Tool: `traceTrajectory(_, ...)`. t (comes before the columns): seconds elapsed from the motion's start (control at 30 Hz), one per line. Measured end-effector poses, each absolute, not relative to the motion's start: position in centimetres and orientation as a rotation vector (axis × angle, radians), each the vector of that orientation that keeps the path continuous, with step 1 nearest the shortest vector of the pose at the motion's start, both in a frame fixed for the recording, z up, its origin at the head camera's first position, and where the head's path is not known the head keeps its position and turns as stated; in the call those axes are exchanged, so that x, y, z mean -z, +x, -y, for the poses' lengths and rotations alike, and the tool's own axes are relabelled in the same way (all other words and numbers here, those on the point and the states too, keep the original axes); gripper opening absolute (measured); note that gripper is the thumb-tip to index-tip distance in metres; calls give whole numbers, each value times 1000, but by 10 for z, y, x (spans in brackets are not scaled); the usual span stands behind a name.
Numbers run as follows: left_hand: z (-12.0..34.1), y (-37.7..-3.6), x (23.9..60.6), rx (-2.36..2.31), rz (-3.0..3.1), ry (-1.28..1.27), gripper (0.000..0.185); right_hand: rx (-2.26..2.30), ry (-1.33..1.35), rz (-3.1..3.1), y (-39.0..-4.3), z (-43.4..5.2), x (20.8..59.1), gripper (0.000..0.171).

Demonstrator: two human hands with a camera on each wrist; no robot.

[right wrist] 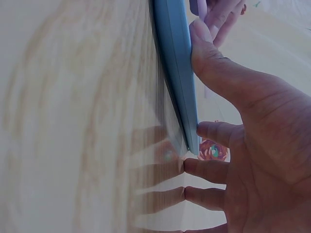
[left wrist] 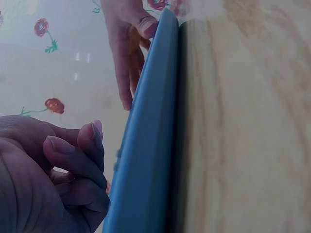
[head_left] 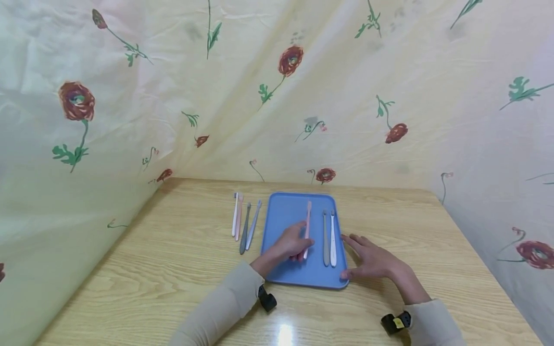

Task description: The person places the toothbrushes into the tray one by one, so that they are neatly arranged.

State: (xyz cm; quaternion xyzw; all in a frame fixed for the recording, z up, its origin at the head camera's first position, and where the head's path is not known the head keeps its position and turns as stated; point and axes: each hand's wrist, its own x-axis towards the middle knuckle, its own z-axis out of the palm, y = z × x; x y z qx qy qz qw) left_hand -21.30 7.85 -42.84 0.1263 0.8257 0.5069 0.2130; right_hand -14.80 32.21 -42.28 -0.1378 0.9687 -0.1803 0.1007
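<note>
My left hand reaches over the blue tray and pinches a pink toothbrush, its head pointing to the back. In the left wrist view the fingers of this hand are curled, with the toothbrush mostly hidden behind them. To the right of it, a grey toothbrush and a white toothbrush lie side by side in the tray. My right hand rests spread at the tray's right edge. In the right wrist view its thumb touches the rim, with the other fingers straight.
Left of the tray on the wooden table lie another white toothbrush, another pink one, a dark grey one and a light blue one. A flowered cloth hangs behind the table and along both sides.
</note>
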Motion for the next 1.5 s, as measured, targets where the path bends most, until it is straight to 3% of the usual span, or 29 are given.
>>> traceTrajectory(0.6,-98,-211,440,-1440,-2254,302,70,527,-422,-2867,-147,-322,421,107)
traceTrajectory(1.5,-112,-214,442,-1398,-2281,270,55,508,-403,-2867,-147,-322,421,106)
